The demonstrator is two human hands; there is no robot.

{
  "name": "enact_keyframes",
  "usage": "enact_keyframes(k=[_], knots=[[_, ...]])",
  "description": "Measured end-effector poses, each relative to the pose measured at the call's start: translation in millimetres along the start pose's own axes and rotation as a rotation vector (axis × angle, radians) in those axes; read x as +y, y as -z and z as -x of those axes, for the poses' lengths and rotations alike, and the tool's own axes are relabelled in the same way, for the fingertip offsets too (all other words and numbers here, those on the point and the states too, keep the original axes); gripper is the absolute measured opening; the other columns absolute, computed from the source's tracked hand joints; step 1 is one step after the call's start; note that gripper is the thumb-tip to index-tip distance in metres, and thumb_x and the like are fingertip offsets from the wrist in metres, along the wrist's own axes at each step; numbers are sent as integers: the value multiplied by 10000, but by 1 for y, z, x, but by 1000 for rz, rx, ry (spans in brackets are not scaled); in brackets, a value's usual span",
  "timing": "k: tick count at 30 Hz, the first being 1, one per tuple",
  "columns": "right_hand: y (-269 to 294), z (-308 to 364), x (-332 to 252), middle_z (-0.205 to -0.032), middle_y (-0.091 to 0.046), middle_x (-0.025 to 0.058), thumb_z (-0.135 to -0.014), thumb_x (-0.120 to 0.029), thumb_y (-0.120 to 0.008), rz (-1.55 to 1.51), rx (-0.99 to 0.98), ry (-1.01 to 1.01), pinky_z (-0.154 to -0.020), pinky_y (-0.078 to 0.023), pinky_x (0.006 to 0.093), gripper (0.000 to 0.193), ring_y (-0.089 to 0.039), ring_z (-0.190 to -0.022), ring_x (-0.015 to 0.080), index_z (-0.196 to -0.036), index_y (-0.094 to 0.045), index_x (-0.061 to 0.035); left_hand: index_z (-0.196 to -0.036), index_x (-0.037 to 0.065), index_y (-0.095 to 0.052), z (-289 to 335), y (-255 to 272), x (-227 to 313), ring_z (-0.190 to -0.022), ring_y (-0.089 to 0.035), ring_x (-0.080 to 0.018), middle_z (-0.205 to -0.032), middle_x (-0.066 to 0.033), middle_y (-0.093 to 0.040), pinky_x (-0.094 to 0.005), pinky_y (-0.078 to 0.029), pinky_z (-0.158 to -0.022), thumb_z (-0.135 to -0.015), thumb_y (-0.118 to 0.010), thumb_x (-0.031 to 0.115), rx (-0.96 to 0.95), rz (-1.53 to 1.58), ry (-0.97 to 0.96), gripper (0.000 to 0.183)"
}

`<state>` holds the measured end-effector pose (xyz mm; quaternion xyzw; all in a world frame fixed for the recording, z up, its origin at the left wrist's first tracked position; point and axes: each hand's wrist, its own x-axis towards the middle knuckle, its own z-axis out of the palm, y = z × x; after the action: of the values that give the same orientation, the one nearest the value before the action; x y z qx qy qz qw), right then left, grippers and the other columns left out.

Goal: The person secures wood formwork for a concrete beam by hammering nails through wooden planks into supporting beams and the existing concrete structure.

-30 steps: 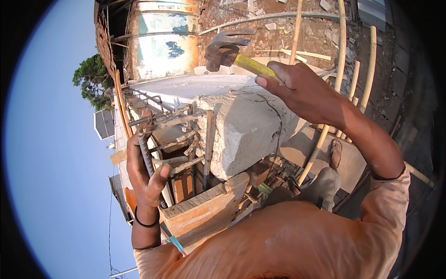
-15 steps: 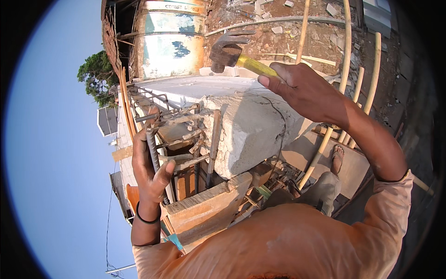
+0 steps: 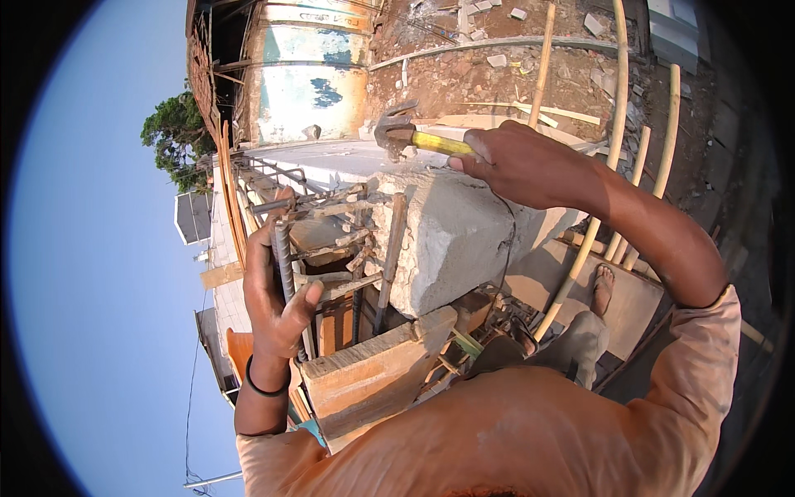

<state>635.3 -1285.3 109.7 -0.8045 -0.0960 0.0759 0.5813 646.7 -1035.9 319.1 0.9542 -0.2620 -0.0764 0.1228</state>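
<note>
My right hand [image 3: 517, 161] grips the yellow handle of a claw hammer [image 3: 406, 134], whose steel head hangs just above the top edge of a broken grey concrete block [image 3: 451, 236]. Exposed rusty reinforcing bars [image 3: 339, 240] stick out of the block's left side. My left hand [image 3: 273, 298] is wrapped around one upright rebar [image 3: 283, 248] at the left of that cage. A black band circles my left wrist.
Wooden formwork boards [image 3: 373, 373] lie below the block. Bamboo poles [image 3: 617, 166] stand at the right. Rubble-strewn ground and a weathered wall [image 3: 310, 74] lie far below. My bare foot [image 3: 602, 288] rests on a board. Open sky fills the left.
The hammer head has come down from above toward the concrete's top edge. My left hand has closed from an open palm onto the upright rebar.
</note>
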Motion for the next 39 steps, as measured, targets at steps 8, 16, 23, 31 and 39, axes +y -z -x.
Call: enact_keyframes(k=[8,16,23,31,39], knots=[[2,20,7,-608,-546,200,-1006,-417,-427,-36,-82,-59,-659,-453,463,507,-583,-625,358,-865,-564,51,-1357,-65,-408,-2,-2,2,-1268,-443,-300,-1372,-201,-461,-401,-320,-1074,-757,-689,527,12,32,-32,889],[-31,20,33,-672,-569,207,-1002,-455,-414,59,119,61,-709,-448,468,553,-588,-688,360,-895,-570,64,-1316,-66,-432,-5,-5,2,-1235,-458,-278,-1309,-184,-474,-389,-316,-1067,-771,-693,519,19,55,-51,841],[-22,18,34,-687,-577,217,-1007,-389,-418,-38,111,22,-780,-464,475,485,-600,-689,363,-886,-568,56,-1316,-63,-428,1,-6,1,-1248,-450,-278,-1313,-181,-475,-391,-307,-1076,-773,-706,534,34,109,-2,853],[-38,36,44,-644,-531,200,-1002,-410,-444,-166,147,-73,-657,-444,457,498,-552,-620,341,-829,-545,46,-1324,-73,-414,2,-6,2,-1270,-441,-294,-1359,-199,-460,-404,-297,-1093,-774,-698,552,31,91,4,879],[-33,45,19,-619,-542,205,-994,-406,-467,-113,136,-153,-636,-443,441,492,-543,-583,331,-940,-584,69,-1348,-51,-412,1,-3,1,-1258,-448,-292,-1339,-199,-465,-399,-322,-1075,-770,-700,463,16,91,-11,825]])
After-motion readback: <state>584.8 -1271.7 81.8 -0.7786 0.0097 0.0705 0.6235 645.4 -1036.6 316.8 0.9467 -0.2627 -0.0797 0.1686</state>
